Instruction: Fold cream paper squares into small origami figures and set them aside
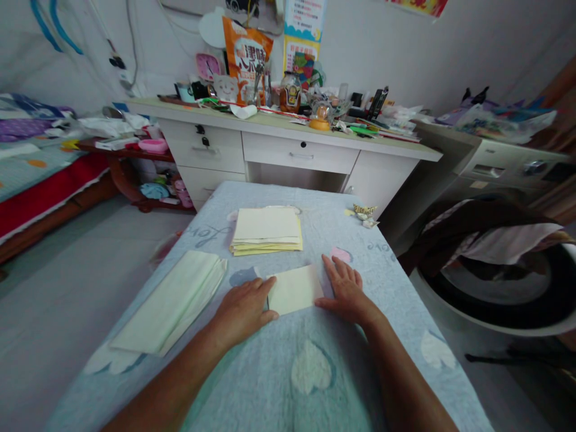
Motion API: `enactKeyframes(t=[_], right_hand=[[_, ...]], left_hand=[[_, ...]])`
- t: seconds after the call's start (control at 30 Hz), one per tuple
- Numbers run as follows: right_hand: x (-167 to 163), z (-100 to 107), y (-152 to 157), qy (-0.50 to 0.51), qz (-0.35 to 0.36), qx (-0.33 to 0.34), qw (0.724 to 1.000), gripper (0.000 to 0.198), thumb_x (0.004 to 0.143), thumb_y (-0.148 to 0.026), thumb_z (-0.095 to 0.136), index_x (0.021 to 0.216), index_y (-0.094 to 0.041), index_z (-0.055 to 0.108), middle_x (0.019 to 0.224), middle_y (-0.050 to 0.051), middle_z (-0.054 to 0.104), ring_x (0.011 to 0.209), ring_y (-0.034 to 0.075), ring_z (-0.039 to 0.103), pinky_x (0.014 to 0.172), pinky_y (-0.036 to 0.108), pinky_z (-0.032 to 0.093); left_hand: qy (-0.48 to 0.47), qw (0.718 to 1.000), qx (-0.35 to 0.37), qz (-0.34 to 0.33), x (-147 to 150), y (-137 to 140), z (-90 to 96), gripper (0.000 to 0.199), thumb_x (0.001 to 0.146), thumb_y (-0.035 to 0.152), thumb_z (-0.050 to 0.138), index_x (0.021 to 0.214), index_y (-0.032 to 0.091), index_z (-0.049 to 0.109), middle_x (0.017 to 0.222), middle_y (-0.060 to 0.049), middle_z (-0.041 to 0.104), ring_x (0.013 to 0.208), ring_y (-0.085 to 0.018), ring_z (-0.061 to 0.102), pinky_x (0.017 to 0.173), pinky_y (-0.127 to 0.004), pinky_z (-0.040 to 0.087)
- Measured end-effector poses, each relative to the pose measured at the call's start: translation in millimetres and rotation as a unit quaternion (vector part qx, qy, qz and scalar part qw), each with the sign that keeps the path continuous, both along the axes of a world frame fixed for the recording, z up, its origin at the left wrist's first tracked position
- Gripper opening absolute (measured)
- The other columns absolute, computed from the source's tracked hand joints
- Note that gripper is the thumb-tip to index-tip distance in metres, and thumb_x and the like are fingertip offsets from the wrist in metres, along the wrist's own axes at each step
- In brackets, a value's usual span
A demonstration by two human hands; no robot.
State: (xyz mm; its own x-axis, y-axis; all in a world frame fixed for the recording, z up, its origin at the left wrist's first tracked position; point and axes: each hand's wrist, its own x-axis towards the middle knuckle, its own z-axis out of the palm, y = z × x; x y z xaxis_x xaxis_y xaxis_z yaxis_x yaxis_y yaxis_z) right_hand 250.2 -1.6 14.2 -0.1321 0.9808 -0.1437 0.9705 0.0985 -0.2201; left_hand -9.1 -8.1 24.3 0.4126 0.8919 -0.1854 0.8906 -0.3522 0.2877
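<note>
A small pale-cream sheet of paper, perhaps folded, lies flat on the cloth-covered table between my hands. My left hand rests at its left edge, index finger and thumb apart and touching that side. On the other side, my right hand lies with fingers stretched out on the cloth, its thumb at the paper's right edge. Beyond the sheet is a stack of cream and yellow paper. To the left of my left hand sits a folded pile of pale green paper sheets.
A light blue cloth with heart prints covers the table. Small patterned scraps lie at its far right corner. Behind stands a cluttered white desk. A washing machine with laundry in its open door is at the right, a bed at the left.
</note>
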Motion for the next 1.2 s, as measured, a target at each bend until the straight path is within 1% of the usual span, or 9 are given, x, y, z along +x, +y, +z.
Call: enactKeyframes(t=[0.27, 0.43, 0.5, 0.57, 0.67, 0.77, 0.9, 1.07, 1.2], right_hand=[[26, 6, 2, 0.051, 0.001, -0.022, 0.998, 0.099, 0.072, -0.031, 0.063, 0.151, -0.028, 0.004, 0.155, 0.012, 0.018, 0.142, 0.028, 0.016, 0.11, 0.053, 0.015], [24, 2, 6, 0.146, 0.053, 0.042, 0.987, 0.091, 0.07, -0.022, 0.054, 0.151, -0.02, 0.011, 0.153, 0.014, 0.022, 0.142, 0.028, 0.017, 0.112, 0.051, 0.016], [15, 0, 7, 0.179, 0.051, 0.077, 0.979, 0.081, 0.076, -0.028, 0.052, 0.149, -0.017, 0.018, 0.151, 0.015, 0.028, 0.14, 0.029, 0.022, 0.111, 0.051, 0.019], [5, -3, 7, 0.171, 0.044, 0.094, 0.98, 0.074, 0.083, -0.04, 0.049, 0.147, -0.014, 0.022, 0.148, 0.017, 0.033, 0.138, 0.029, 0.025, 0.112, 0.051, 0.017], [-8, -9, 7, 0.129, 0.049, 0.092, 0.986, 0.078, 0.085, -0.053, 0.048, 0.146, -0.011, 0.025, 0.147, 0.018, 0.035, 0.139, 0.032, 0.023, 0.113, 0.054, 0.011], [-15, -15, 8, 0.089, 0.05, 0.091, 0.991, 0.082, 0.083, -0.059, 0.049, 0.145, -0.01, 0.028, 0.147, 0.019, 0.035, 0.139, 0.033, 0.022, 0.113, 0.055, 0.01], [-18, -17, 10, 0.053, 0.058, 0.095, 0.992, 0.074, 0.08, -0.059, 0.055, 0.137, -0.014, 0.042, 0.146, 0.017, 0.036, 0.136, 0.034, 0.024, 0.111, 0.057, 0.01], [-18, -13, 10, 0.09, 0.055, 0.112, 0.988, 0.061, 0.074, -0.051, 0.065, 0.122, -0.017, 0.051, 0.139, 0.015, 0.043, 0.131, 0.032, 0.03, 0.108, 0.053, 0.019], [-17, -10, 11, 0.209, 0.053, 0.14, 0.966, 0.039, 0.075, -0.035, 0.064, 0.108, -0.018, 0.051, 0.118, 0.012, 0.055, 0.114, 0.028, 0.045, 0.099, 0.045, 0.033]], left_hand=[[-0.018, 1.0, -0.005, -0.007, -5, 0, -2.7, 0.068, 0.079, 0.039, 0.061, 0.141, 0.02, 0.039, 0.134, -0.012, 0.055, 0.123, -0.025, 0.051, 0.103, -0.036, 0.038], [-0.032, 0.999, -0.027, -0.012, -10, 4, -5.6, 0.071, 0.077, 0.04, 0.061, 0.142, 0.023, 0.036, 0.14, -0.009, 0.051, 0.127, -0.024, 0.048, 0.105, -0.035, 0.034], [-0.041, 0.999, -0.025, -0.009, -11, 5, -5.9, 0.071, 0.077, 0.041, 0.062, 0.141, 0.024, 0.036, 0.141, -0.008, 0.05, 0.127, -0.023, 0.048, 0.105, -0.035, 0.035], [-0.052, 0.998, -0.023, -0.004, -12, 6, -5.8, 0.073, 0.076, 0.044, 0.062, 0.142, 0.024, 0.035, 0.139, -0.008, 0.052, 0.124, -0.023, 0.051, 0.102, -0.033, 0.037], [-0.071, 0.997, -0.015, 0.016, -10, 7, -6.5, 0.075, 0.078, 0.048, 0.06, 0.143, 0.024, 0.031, 0.131, -0.007, 0.058, 0.116, -0.024, 0.056, 0.095, -0.032, 0.042], [-0.093, 0.993, 0.039, 0.053, -4, 8, -8.9, 0.072, 0.079, 0.048, 0.059, 0.14, 0.02, 0.035, 0.125, -0.009, 0.057, 0.115, -0.025, 0.053, 0.095, -0.033, 0.04], [-0.079, 0.987, 0.123, 0.072, 8, 10, -13.8, 0.065, 0.073, 0.052, 0.065, 0.128, 0.022, 0.048, 0.127, -0.009, 0.05, 0.114, -0.028, 0.046, 0.097, -0.04, 0.035], [-0.098, 0.986, 0.116, 0.075, 15, 14, -19.4, 0.055, 0.065, 0.047, 0.072, 0.11, 0.021, 0.052, 0.118, -0.007, 0.053, 0.111, -0.028, 0.045, 0.094, -0.04, 0.035], [-0.193, 0.972, 0.106, 0.077, 16, 17, -21.3, 0.044, 0.063, 0.033, 0.073, 0.097, 0.02, 0.048, 0.102, -0.005, 0.056, 0.102, -0.026, 0.049, 0.09, -0.04, 0.038]])
